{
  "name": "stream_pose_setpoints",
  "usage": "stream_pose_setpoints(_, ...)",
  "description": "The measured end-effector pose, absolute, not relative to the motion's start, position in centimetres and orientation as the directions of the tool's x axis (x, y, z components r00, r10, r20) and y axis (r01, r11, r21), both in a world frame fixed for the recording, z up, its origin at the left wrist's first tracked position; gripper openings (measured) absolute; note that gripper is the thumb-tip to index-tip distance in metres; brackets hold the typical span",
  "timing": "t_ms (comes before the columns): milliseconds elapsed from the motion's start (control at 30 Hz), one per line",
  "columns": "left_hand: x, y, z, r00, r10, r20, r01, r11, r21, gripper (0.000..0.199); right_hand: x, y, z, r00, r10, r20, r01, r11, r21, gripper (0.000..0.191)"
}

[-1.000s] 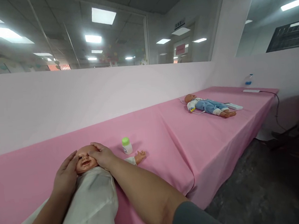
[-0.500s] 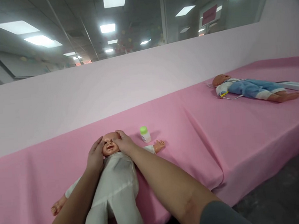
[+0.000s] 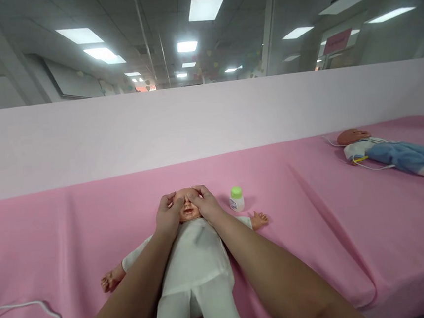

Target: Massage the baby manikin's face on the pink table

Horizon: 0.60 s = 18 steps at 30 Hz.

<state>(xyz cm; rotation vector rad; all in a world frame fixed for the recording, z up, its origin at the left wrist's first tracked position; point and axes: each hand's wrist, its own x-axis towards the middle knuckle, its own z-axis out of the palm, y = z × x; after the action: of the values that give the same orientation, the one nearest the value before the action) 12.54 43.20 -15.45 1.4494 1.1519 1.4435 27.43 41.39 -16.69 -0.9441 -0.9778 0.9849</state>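
Note:
A baby doll [image 3: 195, 252] in a white top and trousers lies on its back, arms spread. My left hand [image 3: 167, 216] cups one side of the doll's head, its thumb laid across the eye area. On the other side my right hand [image 3: 209, 206] clasps the head in the same way, thumb close to the bridge of the nose. Both eyes are covered by the thumbs, while the mouth shows between my hands. A small clear bottle with a green lid [image 3: 237, 199] stands beyond the doll's outstretched arm, near my right hand.
A pink sheet [image 3: 102, 223] covers the long surface, with a ridge to the right. A second doll in blue [image 3: 400, 155] lies far right with thin tubing. A white cable [image 3: 42, 303] curves at lower left. Behind rise a white wall [image 3: 179, 127] and a window.
The view has turned left and levelled, so everything sits further right. My left thumb has moved inward over the doll's eye. Both hands have stayed on its head.

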Motion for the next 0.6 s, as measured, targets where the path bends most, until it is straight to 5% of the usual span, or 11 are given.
stream_pose_setpoints(333, 13.0, 43.0, -15.9, -0.079, 0.972, 0.220, -0.021, -0.222, 0.975, 0.033, 28.1, 40.2, -16.7, 0.142, 0.976, 0.166, -0.486, 0.214, -0.847, 0.059)
stream_pose_setpoints(600, 13.0, 42.8, -15.7, 0.001, 0.973, 0.230, -0.035, -0.229, 0.973, 0.050, 27.7, 39.7, -15.9, 0.169, 0.972, 0.165, -0.408, 0.222, -0.886, 0.062)
